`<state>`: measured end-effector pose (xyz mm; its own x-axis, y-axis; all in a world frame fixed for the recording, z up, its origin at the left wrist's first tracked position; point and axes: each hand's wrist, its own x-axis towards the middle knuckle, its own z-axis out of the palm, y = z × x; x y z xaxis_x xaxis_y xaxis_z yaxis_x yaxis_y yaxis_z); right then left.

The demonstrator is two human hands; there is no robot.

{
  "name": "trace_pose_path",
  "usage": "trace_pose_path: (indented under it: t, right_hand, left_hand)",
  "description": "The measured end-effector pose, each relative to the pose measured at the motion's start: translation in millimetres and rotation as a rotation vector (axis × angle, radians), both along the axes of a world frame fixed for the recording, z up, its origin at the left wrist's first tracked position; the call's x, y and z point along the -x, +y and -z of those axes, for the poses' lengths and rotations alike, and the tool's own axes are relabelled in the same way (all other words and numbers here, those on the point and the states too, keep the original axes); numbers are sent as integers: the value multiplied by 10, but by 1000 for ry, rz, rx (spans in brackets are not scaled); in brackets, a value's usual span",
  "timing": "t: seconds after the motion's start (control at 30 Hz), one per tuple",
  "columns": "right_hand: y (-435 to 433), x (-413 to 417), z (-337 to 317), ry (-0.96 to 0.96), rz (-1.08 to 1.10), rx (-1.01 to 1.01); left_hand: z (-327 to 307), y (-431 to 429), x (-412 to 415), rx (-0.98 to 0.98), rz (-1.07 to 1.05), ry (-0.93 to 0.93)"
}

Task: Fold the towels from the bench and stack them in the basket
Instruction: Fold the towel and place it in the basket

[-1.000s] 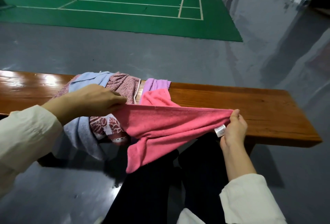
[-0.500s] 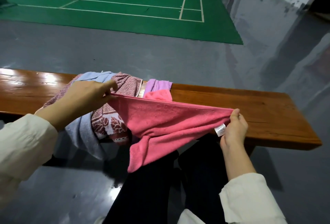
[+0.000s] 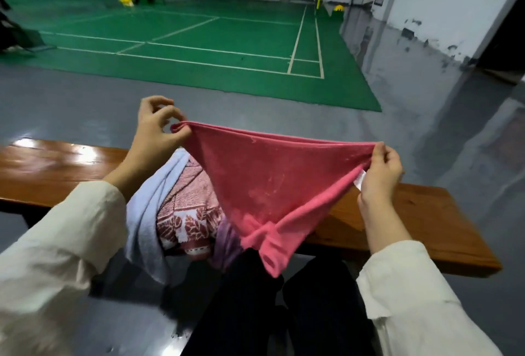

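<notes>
A pink towel [image 3: 272, 185] hangs stretched in the air above the wooden bench [image 3: 397, 213]. My left hand [image 3: 156, 134] pinches its left top corner and my right hand [image 3: 380, 171] pinches its right top corner by a white label. The towel's lower end droops onto my dark trouser legs. Beneath it on the bench lies a heap: a pale blue towel [image 3: 147, 213], a maroon patterned towel [image 3: 190, 208] and a purple towel [image 3: 227, 245]. No basket is in view.
The glossy bench runs left to right in front of my knees, its left part [image 3: 51, 168] bare. Grey floor [image 3: 255, 105] surrounds it. A green badminton court [image 3: 199, 43] with net posts lies beyond, and a white wall [image 3: 443, 0] stands at the right.
Both hands have lifted the pink towel up off the heap and spread it wider. The camera has tilted up, showing more of the court.
</notes>
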<state>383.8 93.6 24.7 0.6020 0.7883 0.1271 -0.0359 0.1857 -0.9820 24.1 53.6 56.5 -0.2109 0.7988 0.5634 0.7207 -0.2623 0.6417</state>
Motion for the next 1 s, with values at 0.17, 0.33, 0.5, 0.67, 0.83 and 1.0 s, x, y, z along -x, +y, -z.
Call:
trace_pose_path:
  t: [0.17, 0.33, 0.5, 0.67, 0.83, 1.0]
  right_hand:
    - [9, 63, -349, -158, 64, -29]
    - [-90, 1, -708, -249, 116, -102]
    - [-67, -97, -992, -267, 126, -149]
    - [134, -45, -934, -159, 16, -33]
    - [307, -74, -1292, -102, 42, -111]
    - [302, -133, -1294, -147, 92, -162]
  left_hand:
    - [-178, 20, -194, -37, -18, -408]
    - [-507, -46, -246, -201, 20, -398]
    - [-750, 3, -165, -147, -6, -348]
    - [-675, 174, -173, -56, 13, -470]
    - [-964, 341, -220, -147, 63, -511]
    - [-980, 300, -362, -260, 18, -423]
